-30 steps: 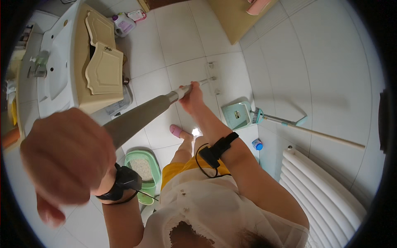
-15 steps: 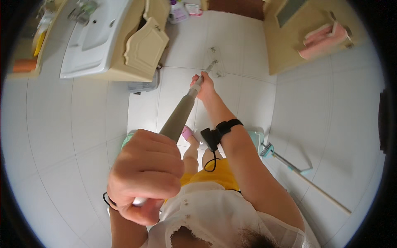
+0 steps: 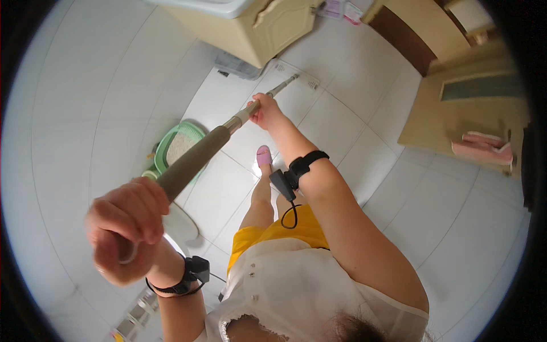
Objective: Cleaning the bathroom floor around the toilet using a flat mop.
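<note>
Pole [image 3: 196,162]: grasped by the fingers of the left hand [image 3: 128,222] at its top, of the right hand [image 3: 265,111] lower down.
Mop head [image 3: 305,80]: on the floor [image 3: 345,105], beyond the right fingers.
Handling: best kept flat, right fingers guiding.
Obstacles: grey box [image 3: 242,67] and cabinet [image 3: 285,31] past the right fingers, green tub [image 3: 162,151] left of them, slippered foot [image 3: 264,157] below.

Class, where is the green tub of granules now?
In the head view, the green tub is on the floor left of centre, between the tiled wall and the pole, which partly overlaps it.
</note>
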Demonstrator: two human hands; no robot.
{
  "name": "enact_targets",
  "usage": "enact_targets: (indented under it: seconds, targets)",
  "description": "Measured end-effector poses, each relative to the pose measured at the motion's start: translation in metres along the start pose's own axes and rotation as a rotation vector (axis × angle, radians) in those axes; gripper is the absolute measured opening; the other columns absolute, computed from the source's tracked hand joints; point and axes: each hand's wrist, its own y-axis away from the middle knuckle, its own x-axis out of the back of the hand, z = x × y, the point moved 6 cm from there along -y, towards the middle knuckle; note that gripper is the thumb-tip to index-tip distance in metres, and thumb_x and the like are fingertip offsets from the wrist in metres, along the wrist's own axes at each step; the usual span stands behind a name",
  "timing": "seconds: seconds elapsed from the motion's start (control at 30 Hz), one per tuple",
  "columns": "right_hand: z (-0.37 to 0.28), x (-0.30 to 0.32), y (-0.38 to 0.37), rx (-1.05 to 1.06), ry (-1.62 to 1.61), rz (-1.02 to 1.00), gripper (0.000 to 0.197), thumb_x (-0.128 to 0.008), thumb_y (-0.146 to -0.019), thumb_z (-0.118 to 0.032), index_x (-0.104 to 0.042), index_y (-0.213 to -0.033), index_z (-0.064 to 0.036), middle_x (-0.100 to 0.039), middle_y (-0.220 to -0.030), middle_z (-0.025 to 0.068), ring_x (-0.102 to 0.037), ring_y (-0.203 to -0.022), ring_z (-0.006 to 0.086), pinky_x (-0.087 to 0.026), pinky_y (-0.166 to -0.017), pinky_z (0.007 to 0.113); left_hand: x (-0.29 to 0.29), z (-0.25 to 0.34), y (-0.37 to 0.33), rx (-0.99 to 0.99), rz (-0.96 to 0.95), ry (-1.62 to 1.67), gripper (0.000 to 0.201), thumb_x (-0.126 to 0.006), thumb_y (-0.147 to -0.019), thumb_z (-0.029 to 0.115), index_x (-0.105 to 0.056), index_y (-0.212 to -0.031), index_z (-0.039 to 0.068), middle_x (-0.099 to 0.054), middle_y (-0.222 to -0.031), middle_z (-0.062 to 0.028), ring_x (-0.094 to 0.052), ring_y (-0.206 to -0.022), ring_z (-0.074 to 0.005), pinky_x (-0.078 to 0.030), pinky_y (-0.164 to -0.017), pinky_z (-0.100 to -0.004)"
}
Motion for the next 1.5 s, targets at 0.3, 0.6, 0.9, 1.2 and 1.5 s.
enact_targets:
  seconds: [0.3, 0.6, 0.9, 1.2, 1.5]
  targets:
    - [0.119, -0.036, 0.058, -0.204, -0.012, -0.067, 0.009, -0.043, -0.077, -0.011, -0.035, -0.078, -0.0080, -0.043, -0.063, 0.0034, -0.045, -0.059, 0.0145, -0.040, -0.053, 0.029, 0.057, 0.071, 0.065, -0.125, -0.136, -0.132, 0.018, -0.044, -0.064, 0.017, -0.044, -0.049, 0.007, -0.044, -0.040, -0.0025, -0.042, -0.031, -0.0125, -0.041, -0.035, -0.0234]
    - [0.152, -0.050, 0.006, -0.177, 0.047, -0.082, 0.009, -0.043, -0.075, -0.012, -0.037, -0.073, -0.0076, -0.039, -0.061, 0.0038, -0.042, -0.057, 0.0151, -0.040, -0.054, 0.030, 0.058, 0.048, 0.082, -0.130, -0.431, -0.105, 0.025, -0.044, -0.075, 0.013, -0.057, -0.061, -0.002, -0.055, -0.055, -0.0116, -0.059, -0.053, -0.0229, -0.052, -0.053, -0.0341]
    - [0.216, -0.102, -0.044, -0.206, 0.059, -0.244, 0.009, -0.044, -0.075, -0.011, -0.037, -0.071, -0.0064, -0.041, -0.059, 0.0039, -0.041, -0.051, 0.0143, -0.038, -0.053, 0.029, 0.127, 0.033, 0.128, -0.075, -0.217, -0.257, 0.020, -0.050, -0.070, 0.016, -0.054, -0.058, 0.000, -0.043, -0.040, -0.0023, -0.040, -0.031, -0.0120, -0.038, -0.037, -0.0246]
    - [0.313, -0.114, -0.010, -0.282, 0.312, -0.240, 0.015, -0.049, -0.072, -0.014, -0.042, -0.081, -0.0043, -0.048, -0.068, 0.0044, -0.048, -0.055, 0.0138, -0.047, -0.056, 0.029, 0.229, 0.109, 0.161, -0.112, 0.512, -0.285, 0.013, -0.035, -0.073, 0.013, -0.041, -0.069, 0.003, -0.034, -0.041, 0.0011, -0.029, -0.033, -0.0087, -0.030, -0.038, -0.0220]
    - [0.327, -0.122, 0.016, -0.238, 0.278, -0.229, 0.009, -0.048, -0.069, -0.011, -0.042, -0.073, -0.0060, -0.048, -0.070, 0.0063, -0.050, -0.060, 0.0163, -0.046, -0.056, 0.029, 0.245, 0.135, 0.192, -0.205, 0.443, -0.229, 0.012, -0.051, -0.064, 0.006, -0.043, -0.073, 0.006, -0.043, -0.054, -0.0012, -0.037, -0.039, -0.0093, -0.033, -0.039, -0.0222]
